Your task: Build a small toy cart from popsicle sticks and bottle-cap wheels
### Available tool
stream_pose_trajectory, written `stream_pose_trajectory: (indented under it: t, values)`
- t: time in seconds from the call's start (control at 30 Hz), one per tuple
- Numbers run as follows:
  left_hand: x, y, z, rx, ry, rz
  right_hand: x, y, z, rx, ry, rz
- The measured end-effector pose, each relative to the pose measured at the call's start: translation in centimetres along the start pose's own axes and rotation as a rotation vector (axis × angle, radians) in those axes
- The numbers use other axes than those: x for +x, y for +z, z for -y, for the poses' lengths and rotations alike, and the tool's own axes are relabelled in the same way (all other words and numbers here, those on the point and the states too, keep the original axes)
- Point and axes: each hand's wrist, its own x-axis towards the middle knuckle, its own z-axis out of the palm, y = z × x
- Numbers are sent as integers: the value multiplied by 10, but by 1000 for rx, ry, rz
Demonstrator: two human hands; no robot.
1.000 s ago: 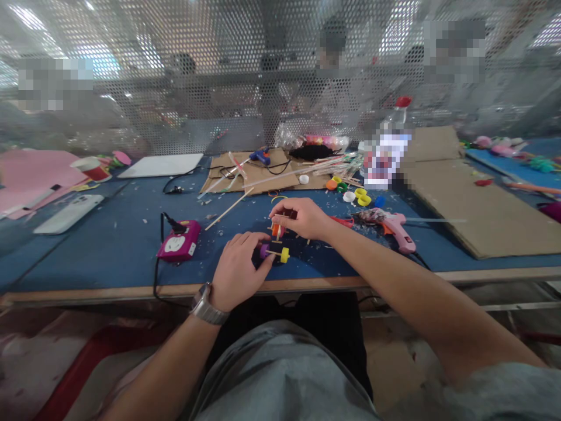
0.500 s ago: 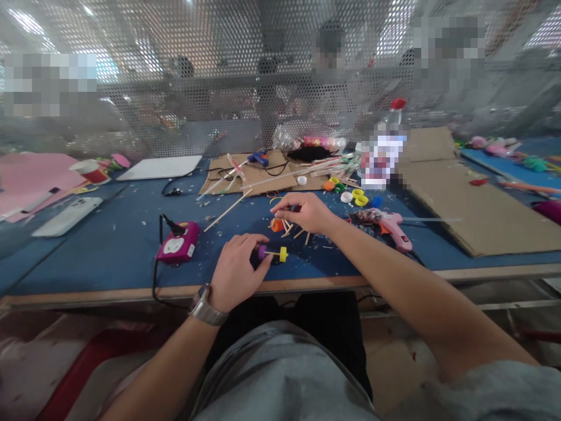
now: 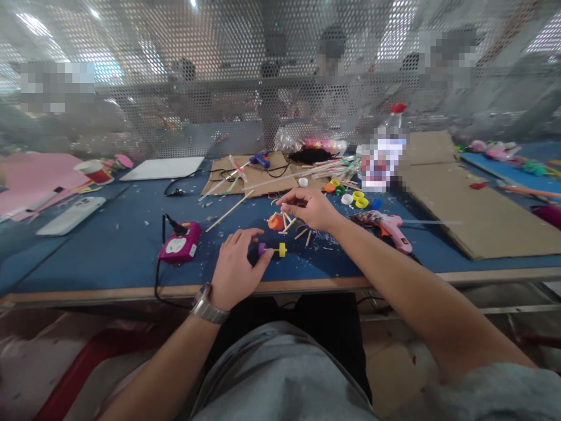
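My left hand (image 3: pixel 236 266) rests on the blue table (image 3: pixel 109 245) and pinches the purple end of a small axle (image 3: pixel 272 250) that carries a purple cap and a yellow cap. Farther back, my right hand (image 3: pixel 309 209) has its fingertips pinched on a thin stick above an orange bottle cap (image 3: pixel 276 222) and a few short wooden sticks (image 3: pixel 289 223). A watch sits on my left wrist.
A pink glue gun (image 3: pixel 394 227) lies right of my right hand. A magenta device (image 3: pixel 180 245) with a black cable sits left. Loose coloured caps (image 3: pixel 355 197), long skewers, cardboard sheets (image 3: pixel 477 204), a bottle (image 3: pixel 385 152) and a perforated screen stand behind.
My right hand moved back and slightly up from the orange cap piece, which now lies on the table with the sticks. My left hand stayed on the axle.
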Motion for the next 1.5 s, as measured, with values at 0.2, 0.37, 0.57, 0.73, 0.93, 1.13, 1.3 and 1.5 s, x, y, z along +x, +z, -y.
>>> stream_pose_trajectory:
  t: [0.2,0.37,0.57,0.73,0.93,1.13,1.3,1.5]
  values:
    - [28,-18,1,-167,2,43,-1,1,3,62,-42,110]
    - [67,-18,-2,-316,20,190,-1,-3,6,111,-96,165]
    - [78,-8,-1,-450,-22,293,-1,-1,5,143,-134,155]
    - [83,-8,-4,-468,-6,357,-1,0,2,138,-148,146]
    - [96,-3,-7,-437,9,382,0,-1,2,67,-133,136]
    - [114,0,4,-481,-32,377,2,-16,3,-168,-47,53]
    - [123,3,25,-525,-84,225,0,-41,6,-349,-26,386]
    - [117,12,36,-487,-82,134,-1,-40,6,-453,-20,601]
